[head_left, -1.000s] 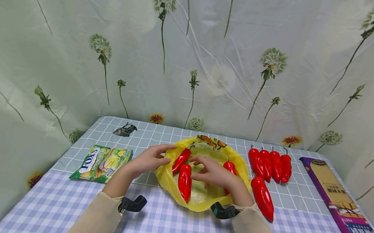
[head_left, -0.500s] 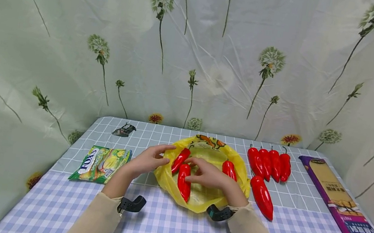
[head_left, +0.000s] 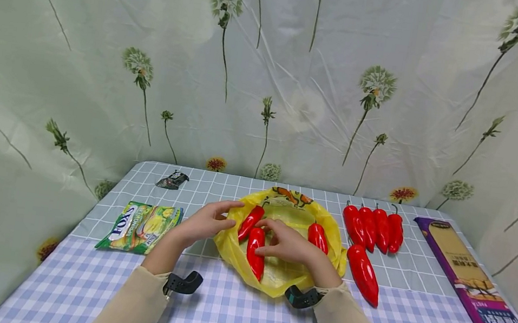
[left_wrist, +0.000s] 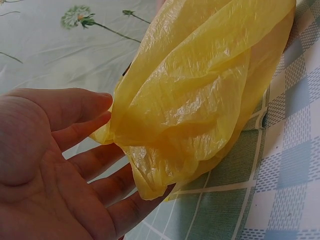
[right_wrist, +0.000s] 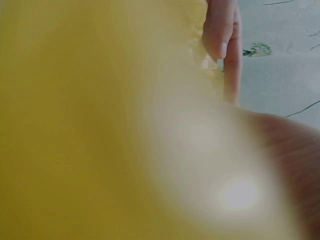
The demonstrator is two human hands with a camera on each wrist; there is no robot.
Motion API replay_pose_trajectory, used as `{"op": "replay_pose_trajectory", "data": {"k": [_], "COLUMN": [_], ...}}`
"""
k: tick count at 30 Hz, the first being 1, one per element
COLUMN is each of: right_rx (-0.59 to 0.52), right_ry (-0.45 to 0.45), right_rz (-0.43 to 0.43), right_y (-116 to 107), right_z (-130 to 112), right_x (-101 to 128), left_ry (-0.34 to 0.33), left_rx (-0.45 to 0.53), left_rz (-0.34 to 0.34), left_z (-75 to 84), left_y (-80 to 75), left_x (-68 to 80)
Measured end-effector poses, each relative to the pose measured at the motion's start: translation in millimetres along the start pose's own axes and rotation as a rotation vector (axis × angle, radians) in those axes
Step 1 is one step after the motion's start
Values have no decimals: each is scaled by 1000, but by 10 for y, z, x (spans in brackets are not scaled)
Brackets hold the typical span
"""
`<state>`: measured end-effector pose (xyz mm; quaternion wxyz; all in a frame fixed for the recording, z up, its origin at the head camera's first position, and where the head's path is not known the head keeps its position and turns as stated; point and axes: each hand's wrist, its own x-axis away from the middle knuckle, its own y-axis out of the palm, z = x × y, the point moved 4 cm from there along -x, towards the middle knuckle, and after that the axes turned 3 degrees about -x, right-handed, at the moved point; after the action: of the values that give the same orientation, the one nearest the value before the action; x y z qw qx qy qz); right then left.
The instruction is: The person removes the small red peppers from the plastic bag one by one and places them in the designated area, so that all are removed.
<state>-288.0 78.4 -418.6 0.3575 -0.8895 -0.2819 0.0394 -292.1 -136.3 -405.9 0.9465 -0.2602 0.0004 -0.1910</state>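
The yellow plastic bag (head_left: pixel 232 252) lies with its mouth spread wide and several red chili peppers inside. At its left rim my left hand (head_left: pixel 206 224) stands with relaxed fingers against the plastic, thumb and index finger apart. The left wrist view shows fingers (left_wrist: pixel 95 160) reaching behind the bag's yellow side. Inside the bag, my right hand (head_left: pixel 290 242) is over the nearer red chili pepper (head_left: pixel 255 264), its thumb overlapping the pepper's side. Another chili pepper (head_left: pixel 251 221) lies behind it, and a third chili pepper (head_left: pixel 318 237) is at the right. Yellow plastic fills most of the right wrist view.
Right of the bag lie a row of red chili peppers (head_left: pixel 373 228) and a single larger pepper (head_left: pixel 363 274). A purple pasta packet (head_left: pixel 471 279) is farther right. To the left are a green FOX'S candy bag (head_left: pixel 139 227) and a small black packet (head_left: pixel 173 179).
My right hand has shifted slightly left over the nearer chili pepper, and its thumb now overlaps that pepper. The left hand stays at the bag's rim.
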Motion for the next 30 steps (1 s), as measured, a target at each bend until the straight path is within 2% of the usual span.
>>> {"op": "replay_pose_trajectory", "data": {"k": [9,15,30], "right_rx": [-49,-63,-83], "right_ry": [-19,0,19], "right_rz": [-13,-16,5], "right_y": [7,11,-18], "right_z": [-13,-7,25], "right_x": [11,15,3], "left_ry": [-8,-23,17], "left_rx": [9,21,13], "left_rz": [5,4,-8], "left_z": [7,8,9], "left_y": [10,7,2], "left_x": [13,8,9]}}
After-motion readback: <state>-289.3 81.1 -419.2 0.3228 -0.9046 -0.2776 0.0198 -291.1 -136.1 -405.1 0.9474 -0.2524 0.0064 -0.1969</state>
